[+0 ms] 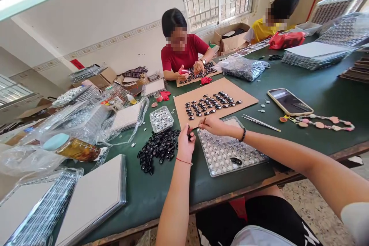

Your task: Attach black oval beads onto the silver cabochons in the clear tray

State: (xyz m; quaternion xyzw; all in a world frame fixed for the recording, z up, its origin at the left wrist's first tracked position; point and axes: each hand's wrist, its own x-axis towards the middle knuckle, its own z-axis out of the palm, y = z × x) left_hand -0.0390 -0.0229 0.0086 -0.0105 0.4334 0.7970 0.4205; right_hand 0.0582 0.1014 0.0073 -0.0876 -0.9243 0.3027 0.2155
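Left hand (185, 141) pinches one small black oval bead, right hand (213, 125) closes its fingertips on something tiny I can't make out, both just above the far edge of the clear blister tray (227, 153); best to seat each piece flat, keeping wrists low and off the filled pockets. Tray holds rows of small silver discs plus one black bead; loose bead pile (158, 150) lies left of it, small clear box (161, 119) of silver discs farther back, cardboard sheet (215, 100) with bead rows beyond.

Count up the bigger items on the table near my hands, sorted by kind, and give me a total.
Cardboard sheets with black pieces: 2
Clear blister tray under the hands: 1
Phone: 1
Tweezers: 1
Small clear box of silver parts: 1
Total: 6
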